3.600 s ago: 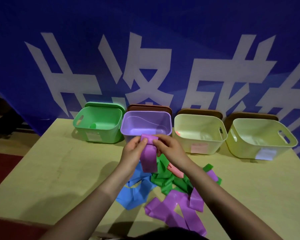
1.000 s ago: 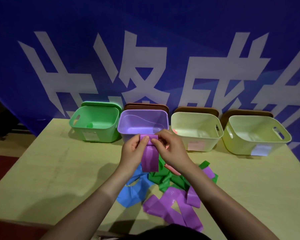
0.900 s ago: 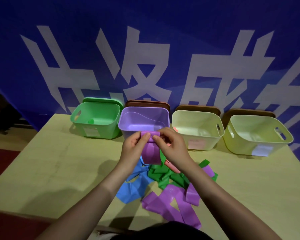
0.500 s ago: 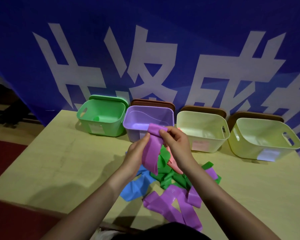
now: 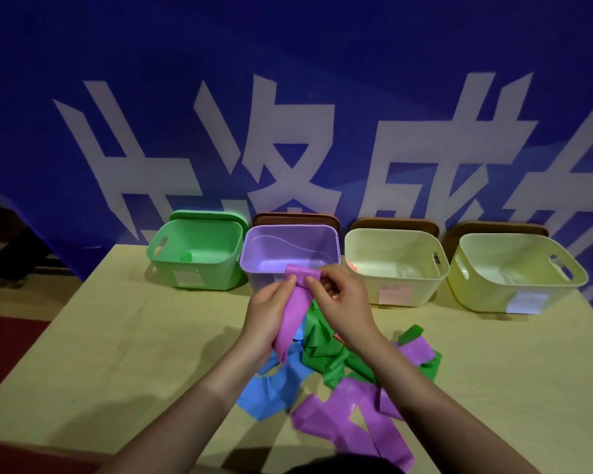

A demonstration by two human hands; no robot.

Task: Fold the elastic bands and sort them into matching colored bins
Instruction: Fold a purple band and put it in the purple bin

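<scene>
Purple stretchy band (image 5: 293,313), folded over at its top, hangs between both hands just in front of the purple bin (image 5: 290,254). The left hand (image 5: 267,316) cups its lower length with fingers curled round it, thumb tip at the fold; the right hand (image 5: 343,302) pinches the folded top edge between thumb and fingertips. Below them on the pale wooden table (image 5: 117,336) lies a loose heap: a blue band (image 5: 271,391), green bands (image 5: 326,347) and more purple bands (image 5: 353,422). 4 bins line the table's far edge: a green bin (image 5: 199,254), the purple one, and 2 cream bins (image 5: 394,265), each with a paper label. A blue banner (image 5: 288,114) with white characters hangs behind.
</scene>
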